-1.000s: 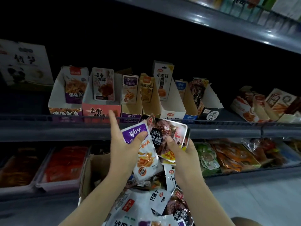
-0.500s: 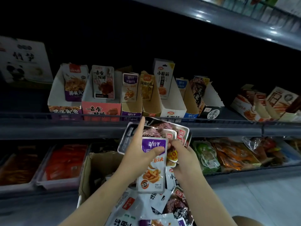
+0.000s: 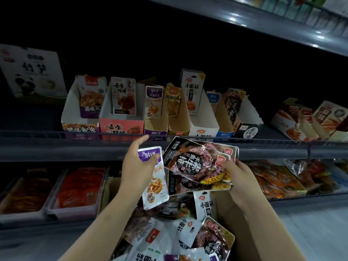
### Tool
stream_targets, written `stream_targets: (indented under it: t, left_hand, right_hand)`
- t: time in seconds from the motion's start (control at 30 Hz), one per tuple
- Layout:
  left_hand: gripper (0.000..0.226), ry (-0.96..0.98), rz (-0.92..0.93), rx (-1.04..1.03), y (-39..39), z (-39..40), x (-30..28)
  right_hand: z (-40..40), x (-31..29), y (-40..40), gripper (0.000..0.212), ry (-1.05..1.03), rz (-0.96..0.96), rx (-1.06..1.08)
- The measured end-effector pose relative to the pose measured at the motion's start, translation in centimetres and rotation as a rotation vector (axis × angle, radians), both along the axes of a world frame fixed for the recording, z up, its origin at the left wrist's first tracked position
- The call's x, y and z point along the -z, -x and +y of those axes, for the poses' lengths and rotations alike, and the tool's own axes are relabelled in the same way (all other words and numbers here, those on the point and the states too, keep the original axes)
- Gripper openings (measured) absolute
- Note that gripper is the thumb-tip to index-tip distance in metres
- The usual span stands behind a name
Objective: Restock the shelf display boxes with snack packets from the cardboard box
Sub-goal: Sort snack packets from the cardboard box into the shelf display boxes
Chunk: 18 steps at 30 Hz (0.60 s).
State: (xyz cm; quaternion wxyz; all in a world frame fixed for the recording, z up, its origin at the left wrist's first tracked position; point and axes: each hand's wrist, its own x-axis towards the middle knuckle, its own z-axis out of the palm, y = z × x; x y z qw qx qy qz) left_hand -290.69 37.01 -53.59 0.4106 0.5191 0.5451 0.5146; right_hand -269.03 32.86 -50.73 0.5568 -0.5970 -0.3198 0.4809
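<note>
left hand (image 3: 138, 170): bare, no rings
right hand (image 3: 243, 178): bare, no rings
forearms: bare, no sleeves or watch

dark packet (image 3: 190, 162): 手撕素牛排 | white display box (image 3: 204, 127): 小面筋 | pink display box (image 3: 121, 127): 去骨

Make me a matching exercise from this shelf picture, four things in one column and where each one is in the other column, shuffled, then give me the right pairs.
Things:
1. purple-topped packet
2. dark packets
3. pink display box
4. cardboard box

Places:
A. on the shelf, second from the left
B. in the right hand
C. below both hands, full of packets
D. in the left hand

Pairs: 1-D, 2-B, 3-A, 4-C
</note>
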Motion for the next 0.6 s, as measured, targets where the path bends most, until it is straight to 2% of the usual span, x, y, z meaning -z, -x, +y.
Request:
stream_targets:
  t: [0.17,0.27,0.4,0.53,0.6]
  left_hand:
    - [0.046,0.172,-0.291,-0.033,-0.4,0.3,0.0]
    - [0.046,0.214,-0.351,-0.039,-0.3,0.3,-0.3]
    - [0.048,0.261,-0.427,-0.045,-0.3,0.2,-0.4]
    - [0.064,0.306,-0.468,-0.052,0.0,0.5,-0.4]
    - [0.068,0.375,-0.560,-0.035,0.0,0.7,-0.4]
  right_hand:
    - [0.3,0.3,1.2,0.010,-0.008,0.141,-0.001]
    - [0.7,0.9,1.5,0.013,-0.023,0.159,0.040]
    - [1.0,1.7,1.9,0.012,-0.095,0.075,0.174]
    - [1.1,2.5,2.1,0.015,-0.194,-0.053,0.293]
    - [0.9,2.3,2.4,0.016,-0.252,-0.118,0.354]
